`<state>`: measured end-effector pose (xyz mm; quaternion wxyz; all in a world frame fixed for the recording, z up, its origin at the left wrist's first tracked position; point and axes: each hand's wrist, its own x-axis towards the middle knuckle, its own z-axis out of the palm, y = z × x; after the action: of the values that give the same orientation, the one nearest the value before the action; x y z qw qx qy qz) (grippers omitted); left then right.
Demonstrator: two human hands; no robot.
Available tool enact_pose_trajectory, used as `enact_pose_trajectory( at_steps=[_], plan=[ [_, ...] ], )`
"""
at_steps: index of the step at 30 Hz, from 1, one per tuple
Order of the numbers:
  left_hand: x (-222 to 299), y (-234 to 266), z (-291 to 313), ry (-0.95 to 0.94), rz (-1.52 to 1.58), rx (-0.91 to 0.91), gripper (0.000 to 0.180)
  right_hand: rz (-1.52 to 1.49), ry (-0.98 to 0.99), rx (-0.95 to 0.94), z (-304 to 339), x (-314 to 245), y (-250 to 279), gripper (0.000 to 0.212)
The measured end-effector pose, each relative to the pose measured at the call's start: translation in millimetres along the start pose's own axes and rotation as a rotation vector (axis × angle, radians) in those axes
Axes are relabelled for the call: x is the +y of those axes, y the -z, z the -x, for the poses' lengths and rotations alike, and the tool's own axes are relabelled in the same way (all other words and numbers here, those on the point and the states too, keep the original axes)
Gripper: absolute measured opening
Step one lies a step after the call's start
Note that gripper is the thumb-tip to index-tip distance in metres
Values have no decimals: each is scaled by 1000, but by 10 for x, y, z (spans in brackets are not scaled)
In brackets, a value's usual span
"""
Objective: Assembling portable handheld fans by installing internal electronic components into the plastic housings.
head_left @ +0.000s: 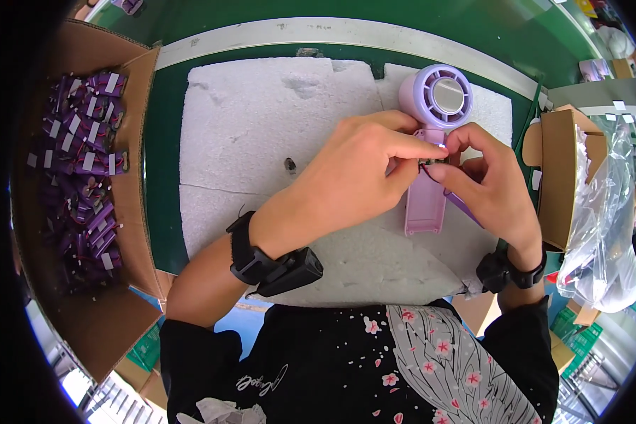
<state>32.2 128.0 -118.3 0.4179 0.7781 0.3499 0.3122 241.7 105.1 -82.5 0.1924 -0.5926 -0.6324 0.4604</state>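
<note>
Mostly bare foam pad (261, 127) w/ hands (417, 166) near rt edge.

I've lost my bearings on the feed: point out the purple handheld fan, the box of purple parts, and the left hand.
purple handheld fan (442, 97): head view, round head's grille.
box of purple parts (131, 191): head view, right cardboard wall.
left hand (353, 177): head view, back of the hand.
</note>
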Motion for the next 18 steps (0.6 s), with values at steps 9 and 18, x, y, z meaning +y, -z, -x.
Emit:
enact_pose_trajectory(
  at_steps=[9,18],
  plan=[
    [-75,167,-4,57,189,9,37,55,302,3,30,-41,19,53],
    [-98,111,34,171,303,152,31,605,503,273,65,-30,104,23]
  ],
)
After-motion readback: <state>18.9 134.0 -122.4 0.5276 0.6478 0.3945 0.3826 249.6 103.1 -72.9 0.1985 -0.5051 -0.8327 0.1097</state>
